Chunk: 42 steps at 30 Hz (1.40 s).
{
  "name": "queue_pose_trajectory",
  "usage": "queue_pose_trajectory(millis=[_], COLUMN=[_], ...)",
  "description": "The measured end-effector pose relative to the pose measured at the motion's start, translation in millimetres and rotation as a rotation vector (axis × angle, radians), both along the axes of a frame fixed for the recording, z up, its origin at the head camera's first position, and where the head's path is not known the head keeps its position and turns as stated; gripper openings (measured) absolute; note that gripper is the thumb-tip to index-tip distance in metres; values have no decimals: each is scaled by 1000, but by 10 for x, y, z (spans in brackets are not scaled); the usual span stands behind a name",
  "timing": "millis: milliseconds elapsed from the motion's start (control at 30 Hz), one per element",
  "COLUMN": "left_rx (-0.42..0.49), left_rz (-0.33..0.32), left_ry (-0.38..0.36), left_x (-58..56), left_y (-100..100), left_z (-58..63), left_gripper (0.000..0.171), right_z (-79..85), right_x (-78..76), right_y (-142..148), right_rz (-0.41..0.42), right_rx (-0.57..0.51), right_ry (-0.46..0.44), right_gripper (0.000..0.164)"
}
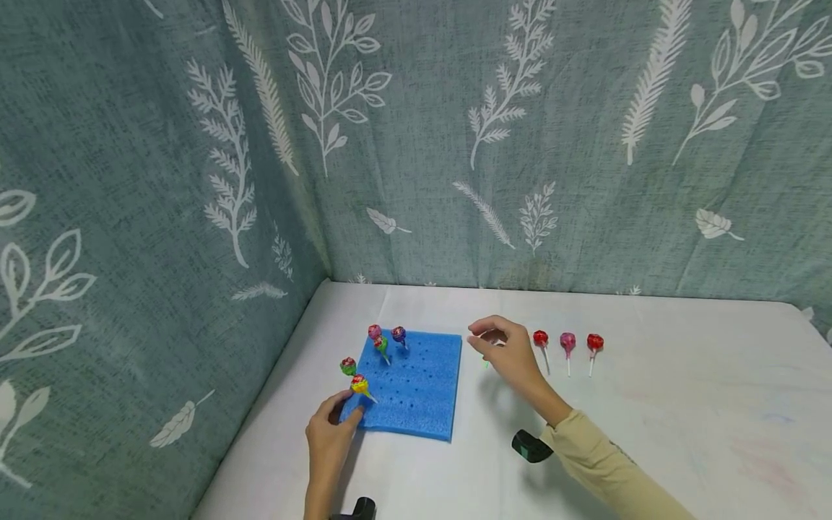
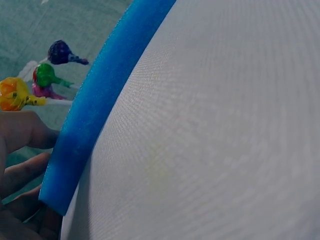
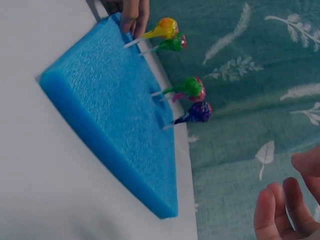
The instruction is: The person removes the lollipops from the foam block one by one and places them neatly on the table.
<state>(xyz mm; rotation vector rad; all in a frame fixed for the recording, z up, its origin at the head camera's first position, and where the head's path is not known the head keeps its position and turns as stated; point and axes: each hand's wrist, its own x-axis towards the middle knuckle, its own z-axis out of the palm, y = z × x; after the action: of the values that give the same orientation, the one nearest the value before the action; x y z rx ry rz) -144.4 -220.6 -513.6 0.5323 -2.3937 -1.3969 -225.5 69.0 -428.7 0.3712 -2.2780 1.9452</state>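
Note:
A blue foam board dotted with small holes lies on the table. Several wrapped lollipops stand along its left and back parts, among them a yellow lollipop, a green lollipop and a purple lollipop. My left hand holds the board's near left corner between thumb and fingers. Right of the board, my right hand hovers with thumb and fingers bent but apart; the right wrist view shows nothing between them. A small green bit shows beneath this hand, its remainder hidden.
Right of the right hand, a red lollipop, a pink lollipop and another red lollipop lie in a row on the white table. A leaf-patterned curtain hangs behind the table and along its left side.

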Motion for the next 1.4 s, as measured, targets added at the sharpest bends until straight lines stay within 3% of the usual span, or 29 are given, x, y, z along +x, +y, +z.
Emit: queue_pose_trajectory(millis=[533,933,1400], left_rx=[5,2,4], left_rz=[4,-4,3], left_ry=[9,7,-3], left_x=[-9,-8,-24], left_y=[-25,-37,-11], left_z=[23,12,-13], left_gripper=[37,37,37], right_z=[32,-43,-213], right_x=[-88,-203,-328], right_y=[-358,-631,-869], right_rz=[69,71,150], right_rx=[21,64,71], right_ry=[-35,-35,-43], right_gripper=[15,17,28])
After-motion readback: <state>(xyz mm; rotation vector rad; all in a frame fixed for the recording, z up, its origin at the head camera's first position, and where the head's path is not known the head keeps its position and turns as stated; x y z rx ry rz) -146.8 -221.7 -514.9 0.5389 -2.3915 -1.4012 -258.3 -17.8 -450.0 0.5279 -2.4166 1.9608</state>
